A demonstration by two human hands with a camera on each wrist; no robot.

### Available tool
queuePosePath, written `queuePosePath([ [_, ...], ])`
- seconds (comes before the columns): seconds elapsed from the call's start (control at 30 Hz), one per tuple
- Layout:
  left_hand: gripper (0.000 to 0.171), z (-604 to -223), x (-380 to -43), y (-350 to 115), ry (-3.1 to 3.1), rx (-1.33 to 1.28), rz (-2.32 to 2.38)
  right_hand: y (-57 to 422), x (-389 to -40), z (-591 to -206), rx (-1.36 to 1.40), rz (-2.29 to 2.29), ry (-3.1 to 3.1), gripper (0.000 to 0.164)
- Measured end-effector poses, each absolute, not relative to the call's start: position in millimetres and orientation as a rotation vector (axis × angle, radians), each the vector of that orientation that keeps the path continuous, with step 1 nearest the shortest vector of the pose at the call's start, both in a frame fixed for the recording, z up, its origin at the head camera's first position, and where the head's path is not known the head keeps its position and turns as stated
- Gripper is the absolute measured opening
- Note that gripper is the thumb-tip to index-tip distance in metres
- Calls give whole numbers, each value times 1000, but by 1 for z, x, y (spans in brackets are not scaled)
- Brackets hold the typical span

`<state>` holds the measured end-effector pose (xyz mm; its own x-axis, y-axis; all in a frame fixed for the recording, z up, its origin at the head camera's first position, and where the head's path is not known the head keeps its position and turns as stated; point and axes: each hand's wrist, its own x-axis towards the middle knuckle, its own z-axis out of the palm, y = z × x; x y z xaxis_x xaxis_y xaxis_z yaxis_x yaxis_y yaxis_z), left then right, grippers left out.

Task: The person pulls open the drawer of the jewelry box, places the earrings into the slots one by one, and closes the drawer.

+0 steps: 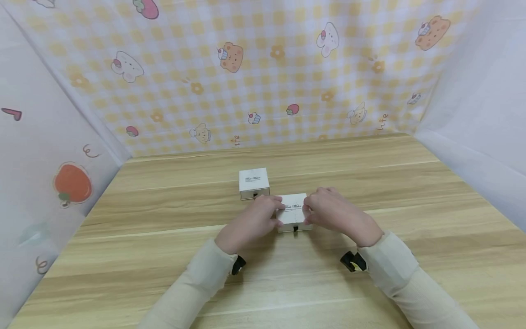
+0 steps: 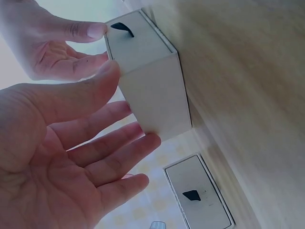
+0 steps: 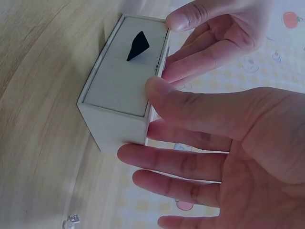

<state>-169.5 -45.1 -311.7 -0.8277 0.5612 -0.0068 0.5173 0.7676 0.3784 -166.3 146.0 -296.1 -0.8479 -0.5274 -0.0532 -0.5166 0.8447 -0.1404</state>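
The left grip (image 1: 252,221) and the right grip (image 1: 339,212) meet a white box (image 1: 293,214) from either side, thumbs and fingers fairly straight and spread apart, tips touching its edges. Just behind and to the left, near the left grip, a second white box (image 1: 253,181) sits on the wood-patterned counter (image 1: 164,274); the left fingers cover a bit of its lower front edge in the head view, while a gap shows between the boxes in the left wrist view. A beige sleeve reaches in on each side, with a black strap piece (image 1: 353,261) by the right cuff and another by the left. Beyond the counter hangs a yellow checked cloth (image 1: 263,87), with white cloths at both sides. The nearer box lies between the two grips, resting on the counter, lettered top up, the black tab (image 3: 138,46) on its front facing the person.
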Motion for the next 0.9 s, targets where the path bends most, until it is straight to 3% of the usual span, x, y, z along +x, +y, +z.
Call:
queuePosePath([
  [0.43,31,-313,-184,-39,2864,938,537,149,-179,-296,-781,-217,2927,14],
  [0.9,39,-313,-207,-29,2841,823,585,159,-203,-297,-634,-331,2905,18],
])
